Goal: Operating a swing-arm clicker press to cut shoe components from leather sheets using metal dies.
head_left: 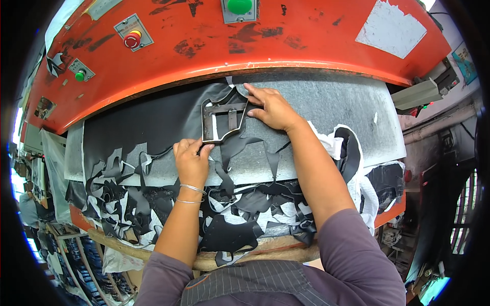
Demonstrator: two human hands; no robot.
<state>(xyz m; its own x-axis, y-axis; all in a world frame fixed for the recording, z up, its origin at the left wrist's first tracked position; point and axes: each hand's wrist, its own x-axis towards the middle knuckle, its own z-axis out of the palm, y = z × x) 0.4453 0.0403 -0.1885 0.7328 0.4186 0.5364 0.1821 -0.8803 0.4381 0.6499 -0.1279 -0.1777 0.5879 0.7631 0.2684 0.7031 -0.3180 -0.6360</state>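
Observation:
A metal cutting die (218,136) with a curved outline and inner crossbars lies on a sheet of black leather-like material (138,120). My left hand (191,160) pinches the die at its near left corner, fingers and thumb drawn together. On the die's right side, my right hand (274,108) grips the rim, with its fingers at the far corner and its thumb lower down. The sheet's near edge is ragged with cut-out gaps, and thin strips trail from it. Under both stands a grey cutting board (326,104).
Black and white offcuts (250,201) pile along the near edge. A larger black cut piece (229,233) lies among them. The red press beam (204,46) spans the far side, carrying a red stop button (132,39) and green buttons (240,6). White-edged scrap (349,153) lies right.

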